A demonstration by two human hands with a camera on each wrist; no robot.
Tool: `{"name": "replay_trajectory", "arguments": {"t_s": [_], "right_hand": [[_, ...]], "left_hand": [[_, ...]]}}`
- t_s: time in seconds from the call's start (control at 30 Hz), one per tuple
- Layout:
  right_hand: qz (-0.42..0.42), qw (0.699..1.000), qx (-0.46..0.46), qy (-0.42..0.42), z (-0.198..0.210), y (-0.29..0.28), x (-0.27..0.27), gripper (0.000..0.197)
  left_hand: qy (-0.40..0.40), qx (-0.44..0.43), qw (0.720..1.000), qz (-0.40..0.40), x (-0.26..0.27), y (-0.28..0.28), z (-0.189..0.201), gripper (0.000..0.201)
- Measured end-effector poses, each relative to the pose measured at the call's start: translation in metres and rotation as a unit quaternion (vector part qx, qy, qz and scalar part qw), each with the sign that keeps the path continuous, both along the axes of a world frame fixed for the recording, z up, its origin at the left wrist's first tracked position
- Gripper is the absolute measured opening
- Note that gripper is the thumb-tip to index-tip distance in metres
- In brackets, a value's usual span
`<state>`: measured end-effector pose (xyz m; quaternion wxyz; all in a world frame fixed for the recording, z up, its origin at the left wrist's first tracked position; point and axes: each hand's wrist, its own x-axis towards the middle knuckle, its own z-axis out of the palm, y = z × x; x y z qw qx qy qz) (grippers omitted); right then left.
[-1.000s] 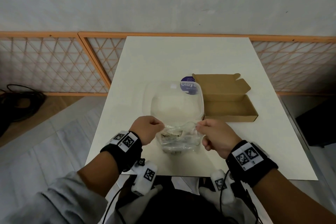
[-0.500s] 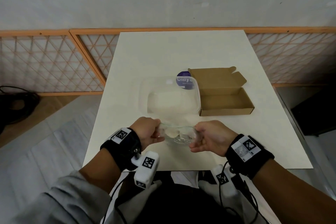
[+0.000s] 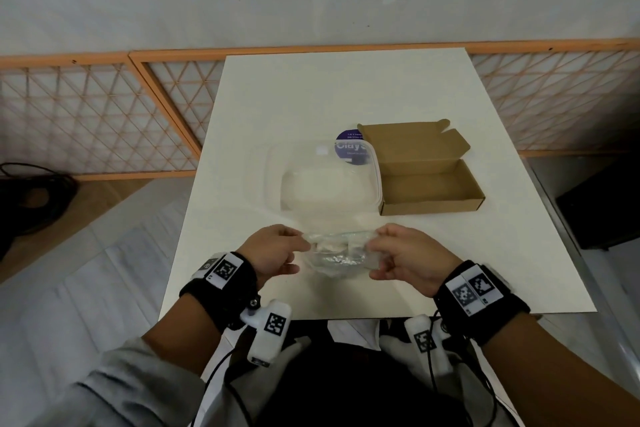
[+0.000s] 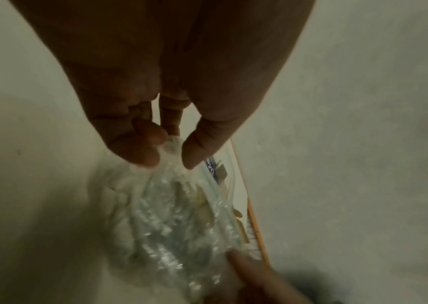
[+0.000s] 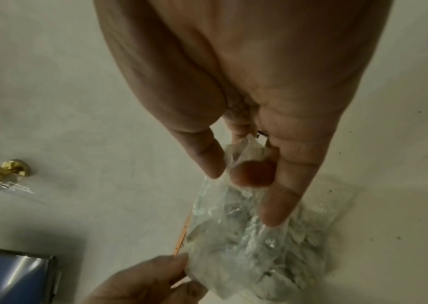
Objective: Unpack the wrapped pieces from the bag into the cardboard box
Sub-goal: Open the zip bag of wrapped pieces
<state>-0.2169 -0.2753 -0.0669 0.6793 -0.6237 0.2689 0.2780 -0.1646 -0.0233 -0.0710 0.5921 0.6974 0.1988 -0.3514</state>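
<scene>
A clear plastic bag (image 3: 337, 255) holding bubble-wrapped pieces hangs between my two hands, just above the near part of the white table (image 3: 346, 97). My left hand (image 3: 277, 248) pinches the bag's left top edge; in the left wrist view the thumb and fingers of that left hand (image 4: 166, 148) pinch the film above the wrapped pieces (image 4: 171, 222). My right hand (image 3: 401, 253) pinches the right top edge, its pinch on the bag (image 5: 246, 236) also showing in the right wrist view. The open brown cardboard box (image 3: 433, 184) sits empty beyond my right hand.
A clear plastic container (image 3: 325, 180) with a blue round label (image 3: 351, 149) stands directly behind the bag, touching the box's left side. An orange lattice fence (image 3: 104, 114) runs behind the table. Black cables (image 3: 31, 191) lie on the floor at left.
Both hands kept their pinch on the bag's top edges while pulling it apart and shifting it slightly; the bag's mouth looks stretched wider now.
</scene>
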Motion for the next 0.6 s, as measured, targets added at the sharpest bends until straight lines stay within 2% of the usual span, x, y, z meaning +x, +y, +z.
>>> {"name": "replay_trajectory", "arguments": {"t_s": [0.1, 0.23, 0.37, 0.5, 0.53, 0.6], "right_hand": [[0.008, 1.0, -0.01, -0.015, 0.005, 0.0, 0.0, 0.012], [0.01, 0.999, -0.028, -0.023, 0.004, 0.003, -0.001, 0.014], [-0.014, 1.0, 0.002, -0.023, -0.004, 0.004, -0.003, 0.014], [-0.054, 0.995, 0.081, -0.004, -0.012, -0.002, -0.004, 0.018], [-0.048, 0.995, 0.082, -0.009, -0.013, -0.003, -0.004, 0.021], [-0.013, 0.999, 0.034, -0.028, -0.014, -0.005, -0.003, 0.026]], "left_hand": [[0.003, 0.034, 0.999, -0.018, -0.001, 0.005, 0.003, 0.013], [0.079, -0.041, 0.995, 0.043, 0.003, 0.002, 0.003, 0.016], [0.181, -0.149, 0.964, 0.127, 0.007, -0.003, 0.011, 0.021], [0.234, -0.277, 0.906, 0.218, 0.008, -0.002, 0.009, 0.024], [0.239, -0.287, 0.901, 0.223, 0.008, -0.001, 0.008, 0.021], [0.232, -0.276, 0.908, 0.213, 0.006, 0.0, 0.01, 0.02]]}}
